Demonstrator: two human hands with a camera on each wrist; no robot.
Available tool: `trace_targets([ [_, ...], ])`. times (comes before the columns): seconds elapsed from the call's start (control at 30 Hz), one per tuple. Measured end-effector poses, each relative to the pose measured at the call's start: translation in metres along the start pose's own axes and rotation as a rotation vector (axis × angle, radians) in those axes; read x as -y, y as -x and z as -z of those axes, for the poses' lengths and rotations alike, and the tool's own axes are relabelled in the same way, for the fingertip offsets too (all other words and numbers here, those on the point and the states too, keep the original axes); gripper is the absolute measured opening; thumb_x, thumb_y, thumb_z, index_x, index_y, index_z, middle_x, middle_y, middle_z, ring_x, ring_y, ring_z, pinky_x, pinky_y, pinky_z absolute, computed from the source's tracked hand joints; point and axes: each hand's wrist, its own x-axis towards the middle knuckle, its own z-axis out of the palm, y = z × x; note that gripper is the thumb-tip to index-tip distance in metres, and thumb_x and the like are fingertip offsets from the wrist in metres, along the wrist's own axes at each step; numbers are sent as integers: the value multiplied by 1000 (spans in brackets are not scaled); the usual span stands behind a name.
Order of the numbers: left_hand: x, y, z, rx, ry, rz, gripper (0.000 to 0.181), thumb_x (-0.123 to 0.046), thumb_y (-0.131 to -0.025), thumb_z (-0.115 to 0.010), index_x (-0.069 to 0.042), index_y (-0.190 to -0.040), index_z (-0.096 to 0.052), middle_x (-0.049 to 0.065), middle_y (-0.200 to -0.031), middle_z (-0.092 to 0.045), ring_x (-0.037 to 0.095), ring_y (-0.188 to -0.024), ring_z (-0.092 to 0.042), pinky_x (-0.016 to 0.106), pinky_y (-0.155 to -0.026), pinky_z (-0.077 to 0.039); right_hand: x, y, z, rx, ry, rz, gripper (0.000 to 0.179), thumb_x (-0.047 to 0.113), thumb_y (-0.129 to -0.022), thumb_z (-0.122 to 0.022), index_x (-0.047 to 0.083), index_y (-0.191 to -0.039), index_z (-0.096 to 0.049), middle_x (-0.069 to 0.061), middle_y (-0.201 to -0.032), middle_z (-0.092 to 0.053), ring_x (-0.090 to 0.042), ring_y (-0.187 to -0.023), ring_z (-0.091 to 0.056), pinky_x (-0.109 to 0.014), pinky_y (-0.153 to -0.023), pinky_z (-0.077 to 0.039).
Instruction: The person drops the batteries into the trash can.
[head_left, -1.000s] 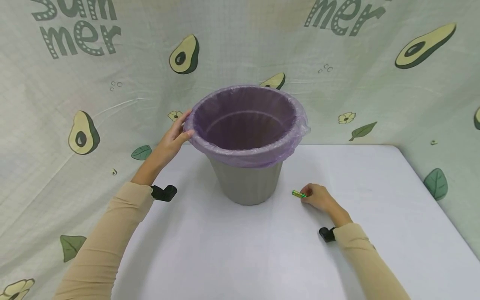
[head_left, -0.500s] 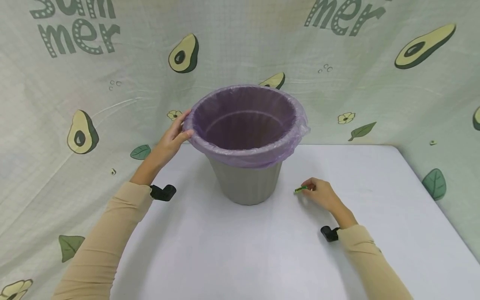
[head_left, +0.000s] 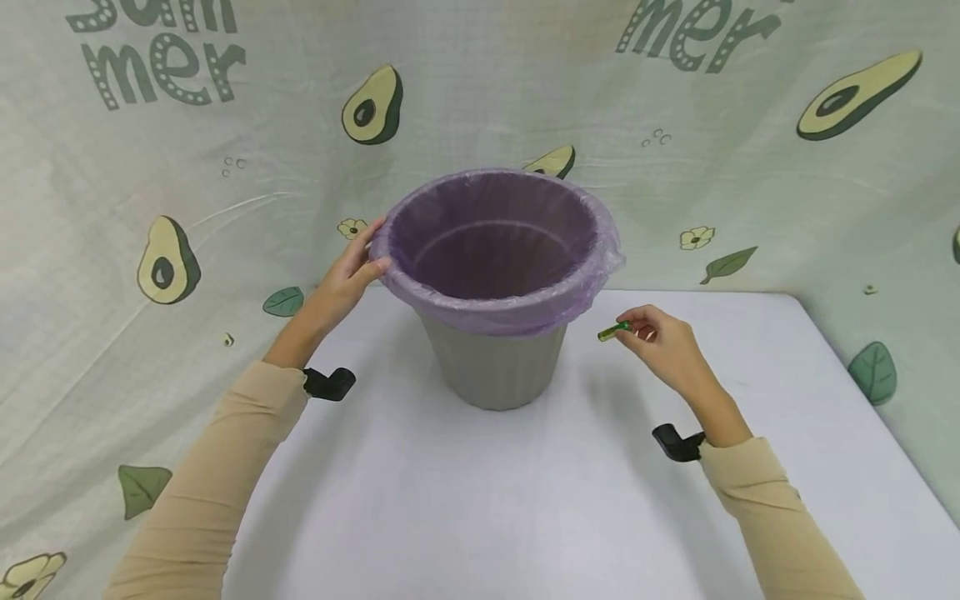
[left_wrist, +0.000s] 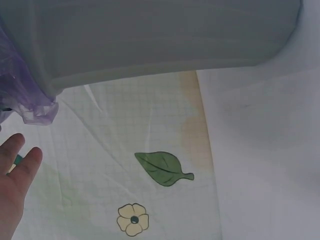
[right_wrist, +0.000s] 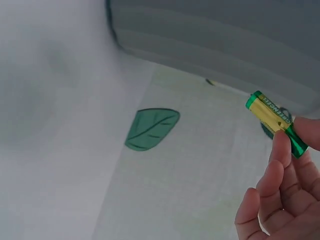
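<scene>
A grey bin stands on the white table, its rim covered by a purple bag that lines the inside. My left hand rests against the left side of the bagged rim, its fingers fairly straight and the thumb on the near side. In the left wrist view two of its fingers show below the bag's edge. To the right of the bin, above the table, my right hand pinches a green and yellow AA battery by one end, between thumb and fingers.
Behind and beside the table hangs a pale cloth printed with avocados, leaves and lettering. A black wrist camera sits on the left wrist, another black camera on the right.
My right hand has lifted the battery off the table and raised it beside the bin, tilting it on the way. The left hand and the bin have stayed in place.
</scene>
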Motion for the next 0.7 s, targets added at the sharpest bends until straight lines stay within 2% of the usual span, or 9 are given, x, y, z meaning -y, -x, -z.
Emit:
trace_targets([
  [0.1,1,-1,0,3,5,-4,61,-12,-96,-39,-12,-150,-13,9,-155,-16,28,-140,-22,46,-110,-24,12,-3,11,-33,0,29,23,19,-90,-59,3,-106,-63,-10,-85,-61,-12,-75,-48,-19,-64,-38],
  [0.3,0,0,0,-4,4,-14,60,-10,-95,-39,-11,-150,-14,10,-154,-17,29,-139,-23,25,-103,-32,37,-8,33,-124,-12,75,24,17,-92,-53,2,-109,-62,-12,-89,-62,1,-76,-46,-18,-70,-37],
  [0.4,-1,0,-1,-3,2,-20,60,-10,-96,-39,-10,-150,-14,10,-154,-17,29,-140,-23,27,-106,-31,50,-11,44,-188,-25,68,23,16,-91,-52,3,-107,-63,-10,-88,-61,4,-75,-45,-17,-72,-37],
  [0.5,-2,0,-1,0,3,-22,60,-10,-96,-39,-11,-150,-14,9,-155,-17,29,-140,-22,41,-110,-26,61,-14,54,-248,-43,57,22,16,-90,-53,5,-105,-65,1,-85,-60,3,-75,-46,-16,-72,-36],
  [0.6,0,0,-1,0,5,-22,60,-11,-95,-39,-10,-150,-14,10,-154,-17,29,-140,-22,38,-110,-27,71,-16,63,-297,-48,51,21,16,-89,-54,6,-103,-66,17,-79,-56,2,-75,-47,-15,-72,-36],
  [0.7,0,0,-2,-2,5,-17,60,-11,-95,-39,-11,-150,-14,10,-154,-17,29,-140,-23,25,-104,-31,81,-19,71,-333,-51,54,20,15,-88,-55,7,-102,-67,27,-75,-51,2,-74,-47,-15,-72,-35],
])
